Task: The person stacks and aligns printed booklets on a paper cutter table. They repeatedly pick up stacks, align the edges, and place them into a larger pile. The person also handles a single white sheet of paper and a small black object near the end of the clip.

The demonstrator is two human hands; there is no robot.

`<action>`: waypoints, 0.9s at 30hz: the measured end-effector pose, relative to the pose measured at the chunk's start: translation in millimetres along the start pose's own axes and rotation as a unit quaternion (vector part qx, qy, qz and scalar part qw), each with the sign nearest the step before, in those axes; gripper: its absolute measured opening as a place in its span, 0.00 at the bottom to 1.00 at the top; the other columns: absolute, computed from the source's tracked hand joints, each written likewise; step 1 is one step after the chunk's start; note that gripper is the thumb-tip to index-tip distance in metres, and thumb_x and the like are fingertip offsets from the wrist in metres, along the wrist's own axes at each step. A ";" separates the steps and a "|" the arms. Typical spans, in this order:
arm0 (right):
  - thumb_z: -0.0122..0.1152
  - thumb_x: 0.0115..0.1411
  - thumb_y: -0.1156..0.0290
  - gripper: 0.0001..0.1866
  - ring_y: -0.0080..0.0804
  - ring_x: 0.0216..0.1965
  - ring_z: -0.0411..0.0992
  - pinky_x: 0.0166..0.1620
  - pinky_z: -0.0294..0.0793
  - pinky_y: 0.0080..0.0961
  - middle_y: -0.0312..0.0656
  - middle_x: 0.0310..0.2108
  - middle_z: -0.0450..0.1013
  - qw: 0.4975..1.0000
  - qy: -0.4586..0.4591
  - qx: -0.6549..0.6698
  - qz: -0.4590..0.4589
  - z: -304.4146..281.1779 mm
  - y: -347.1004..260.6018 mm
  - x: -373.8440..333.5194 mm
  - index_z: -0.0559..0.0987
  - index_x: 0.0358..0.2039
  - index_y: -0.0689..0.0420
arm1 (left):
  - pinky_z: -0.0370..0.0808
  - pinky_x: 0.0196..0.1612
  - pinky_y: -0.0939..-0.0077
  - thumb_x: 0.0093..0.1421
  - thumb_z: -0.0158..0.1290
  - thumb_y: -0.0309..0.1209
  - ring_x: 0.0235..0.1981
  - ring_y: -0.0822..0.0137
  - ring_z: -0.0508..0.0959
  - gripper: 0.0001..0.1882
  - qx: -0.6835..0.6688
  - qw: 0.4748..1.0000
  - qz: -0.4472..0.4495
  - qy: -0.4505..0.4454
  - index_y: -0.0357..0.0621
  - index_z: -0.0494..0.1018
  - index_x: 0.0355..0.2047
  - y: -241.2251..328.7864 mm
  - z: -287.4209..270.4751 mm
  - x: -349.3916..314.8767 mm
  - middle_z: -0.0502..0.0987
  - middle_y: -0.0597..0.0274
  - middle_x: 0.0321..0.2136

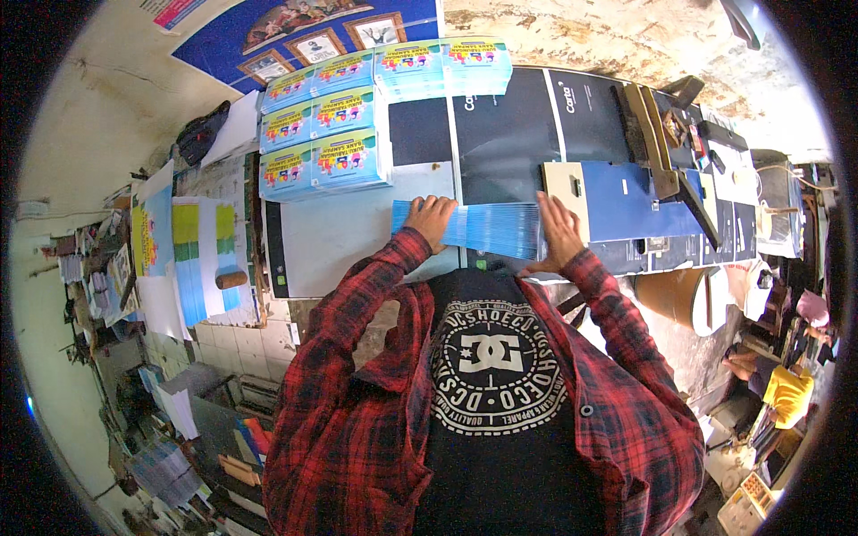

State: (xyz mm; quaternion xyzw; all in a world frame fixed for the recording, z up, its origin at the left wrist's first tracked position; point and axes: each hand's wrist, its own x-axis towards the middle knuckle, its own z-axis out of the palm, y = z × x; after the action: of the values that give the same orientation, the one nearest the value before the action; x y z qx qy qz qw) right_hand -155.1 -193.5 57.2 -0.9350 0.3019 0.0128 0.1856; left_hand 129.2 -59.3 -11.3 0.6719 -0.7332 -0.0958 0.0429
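Left hand (432, 221) lies over the row of blue booklets (496, 230) near its left end, fingers bent; whether it pinches any, I cannot tell. Facing it, the right hand (561, 234) is spread at the row's other end, so the booklets fan out between the two on the worktop (505, 147). Beyond the left hand and to its left stand neat stacks of booklets (347, 159); just right of the right hand lies a blue board (617, 204).
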 end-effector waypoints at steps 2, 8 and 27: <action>0.77 0.21 0.41 0.77 0.44 0.66 0.46 0.63 0.43 0.56 0.47 0.64 0.50 0.997 -0.035 -0.067 0.014 7.8 -15.3 9.0 0.42 0.67 0.57 | 0.61 0.50 0.58 0.36 0.63 0.36 0.47 0.58 0.68 0.37 0.000 1.000 0.013 0.015 0.47 0.63 0.48 0.0 -8.7 1.6 0.69 0.60 0.45; 0.74 0.32 0.50 0.53 0.41 0.64 0.51 0.64 0.42 0.52 0.43 0.58 0.58 0.995 0.011 -0.098 -0.028 38.1 -10.8 20.8 0.62 0.58 0.57 | 0.60 0.50 0.60 0.36 0.63 0.37 0.47 0.59 0.68 0.34 -0.023 0.999 0.017 0.018 0.49 0.65 0.47 -2.4 -6.8 2.1 0.70 0.61 0.44; 0.75 0.32 0.54 0.44 0.41 0.51 0.65 0.58 0.57 0.46 0.42 0.47 0.68 1.000 0.007 -0.020 -0.009 50.0 -5.9 15.9 0.68 0.51 0.54 | 0.56 0.58 0.54 0.37 0.63 0.35 0.55 0.60 0.65 0.41 -0.001 1.000 0.015 0.001 0.49 0.61 0.55 -4.1 -7.0 3.8 0.67 0.61 0.51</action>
State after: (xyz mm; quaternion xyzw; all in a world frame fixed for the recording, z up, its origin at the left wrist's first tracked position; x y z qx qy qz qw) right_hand -134.3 -180.2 10.5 -0.9412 0.2945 0.0104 0.1650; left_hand 134.1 -64.0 -5.5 0.6612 -0.7428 -0.0952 0.0453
